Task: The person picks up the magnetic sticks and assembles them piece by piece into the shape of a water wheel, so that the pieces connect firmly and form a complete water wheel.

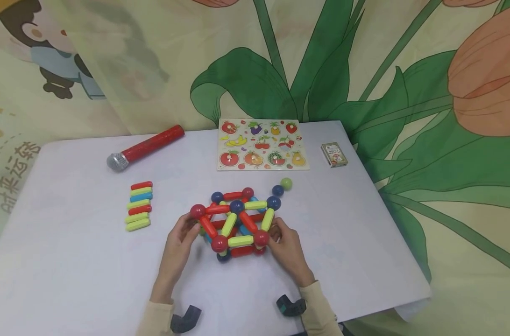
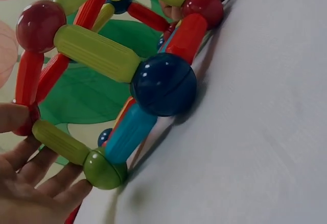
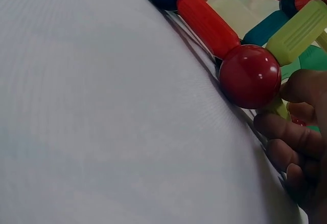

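A frame of magnetic building sticks and balls (image 1: pixel 237 207) stands on the white table between both hands, with red, yellow and blue sticks joining red, blue and green balls. At its left end the left hand (image 1: pixel 177 247) holds it. In the left wrist view, that thumb is on a red ball (image 2: pixel 25 122) and its fingertips lie along a yellow stick (image 2: pixel 61 142) and a green ball (image 2: pixel 104 170). The right hand (image 1: pixel 289 249) grips the lower right corner. Its thumb and forefinger pinch a short yellow stick (image 3: pixel 278 107) beside a red ball (image 3: pixel 250 76) in the right wrist view.
Loose sticks (image 1: pixel 139 204) lie in a column at left. A blue ball (image 1: pixel 278 190) and a green ball (image 1: pixel 286 183) sit just behind the frame. Farther back are a red microphone (image 1: pixel 154 143), a fruit puzzle board (image 1: pixel 262 145) and a small box (image 1: pixel 334 155).
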The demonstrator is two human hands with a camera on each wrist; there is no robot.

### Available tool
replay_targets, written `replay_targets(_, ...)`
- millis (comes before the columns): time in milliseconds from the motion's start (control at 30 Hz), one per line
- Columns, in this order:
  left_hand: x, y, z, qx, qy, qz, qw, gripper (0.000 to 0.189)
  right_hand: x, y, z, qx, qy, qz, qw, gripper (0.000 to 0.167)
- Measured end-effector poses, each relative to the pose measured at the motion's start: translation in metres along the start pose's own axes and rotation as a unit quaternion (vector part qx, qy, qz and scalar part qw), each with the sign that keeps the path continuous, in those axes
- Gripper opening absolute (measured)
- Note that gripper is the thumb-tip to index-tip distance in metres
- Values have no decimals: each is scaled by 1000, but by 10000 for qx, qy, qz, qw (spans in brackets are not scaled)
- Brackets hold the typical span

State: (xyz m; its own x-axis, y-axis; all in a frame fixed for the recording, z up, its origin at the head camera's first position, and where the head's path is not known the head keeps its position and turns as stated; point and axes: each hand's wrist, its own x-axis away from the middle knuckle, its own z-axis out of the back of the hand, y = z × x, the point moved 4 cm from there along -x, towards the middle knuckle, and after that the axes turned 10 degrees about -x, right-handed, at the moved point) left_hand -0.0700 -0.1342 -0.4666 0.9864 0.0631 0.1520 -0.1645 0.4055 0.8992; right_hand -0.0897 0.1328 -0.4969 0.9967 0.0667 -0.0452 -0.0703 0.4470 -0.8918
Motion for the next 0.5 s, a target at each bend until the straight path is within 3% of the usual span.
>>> replay_targets(67,-1,-2,-1,-148,38,-142,9998,51,0,0,-1,-1,-26,-17,10000,21)
replay_targets(267,-8,-13,-6,-1377,279,-290,9897,46,1,-1,-3,10,-161,29,9999,25)
replay_targets(500,-9,-16,-10,-1529,489,-458,9860,44,2,-2,-1,48,-191,117,9997,40)
